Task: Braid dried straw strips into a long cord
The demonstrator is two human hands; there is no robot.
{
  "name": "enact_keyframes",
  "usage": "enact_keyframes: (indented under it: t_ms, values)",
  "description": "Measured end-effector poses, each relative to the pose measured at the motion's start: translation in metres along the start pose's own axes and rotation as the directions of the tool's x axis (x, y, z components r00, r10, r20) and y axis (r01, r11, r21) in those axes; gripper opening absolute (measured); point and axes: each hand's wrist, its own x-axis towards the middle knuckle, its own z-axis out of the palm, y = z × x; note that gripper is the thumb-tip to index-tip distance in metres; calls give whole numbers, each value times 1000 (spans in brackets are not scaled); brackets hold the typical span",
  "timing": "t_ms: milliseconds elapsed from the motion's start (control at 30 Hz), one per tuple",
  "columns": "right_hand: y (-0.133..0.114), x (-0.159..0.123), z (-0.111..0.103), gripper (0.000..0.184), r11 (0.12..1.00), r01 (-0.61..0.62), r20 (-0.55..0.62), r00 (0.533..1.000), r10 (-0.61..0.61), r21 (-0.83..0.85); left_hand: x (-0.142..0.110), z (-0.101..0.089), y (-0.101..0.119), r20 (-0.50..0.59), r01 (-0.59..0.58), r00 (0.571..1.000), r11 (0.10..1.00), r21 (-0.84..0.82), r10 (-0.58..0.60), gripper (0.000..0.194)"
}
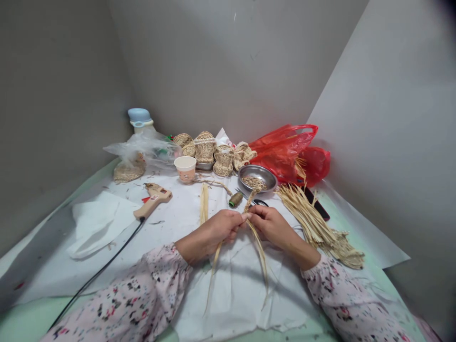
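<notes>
A straw braid [251, 198] runs up from between my hands toward the steel bowl, and its loose strands hang down toward me. My left hand [228, 225] pinches the braid's near end from the left. From the other side my right hand [268, 225] grips the same end, its fingertips close to my left thumb. Behind the right fingers lie scissors [261, 203] with black handles, partly hidden. A spool of brownish thread [235, 199] rests just beyond my left hand.
A bundle of flat straw [309, 213] lies at right, partly over a dark phone [318, 209]. At left is a corded glue gun [154, 201]. A paper cup [185, 169], a metal bowl [258, 178], woven straw pieces [205, 148] and a red plastic bag [285, 154] stand farther back.
</notes>
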Motion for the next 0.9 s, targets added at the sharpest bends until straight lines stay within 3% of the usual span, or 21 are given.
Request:
enact_keyframes:
  t_ms: [167,367,467,533,667,800,900]
  values:
    - [1,2,-7,23,994,-105,98,990,103,8,6,3,-8,-177,-109,973,974,196,145,30]
    - [-9,0,-8,22,973,-105,-81,993,90,-208,7,3,-9,-301,-153,906,892,426,299,26]
    - [-17,-6,1,22,926,-41,-133,991,-10,-374,9,2,-13,-310,-189,887,881,434,343,27]
    - [-21,-13,10,20,844,56,-141,978,-155,-534,10,1,-16,-323,-178,896,914,365,304,28]
    - [-22,-26,28,18,566,173,-49,934,-355,-806,12,-1,-18,-318,-133,934,984,121,165,28]
    - [-16,-31,38,16,312,245,79,885,-460,-918,10,1,-14,-263,-112,961,990,-89,85,32]
    - [-13,-31,39,16,202,284,147,848,-508,-937,8,5,-11,-236,-125,968,975,-182,80,33]
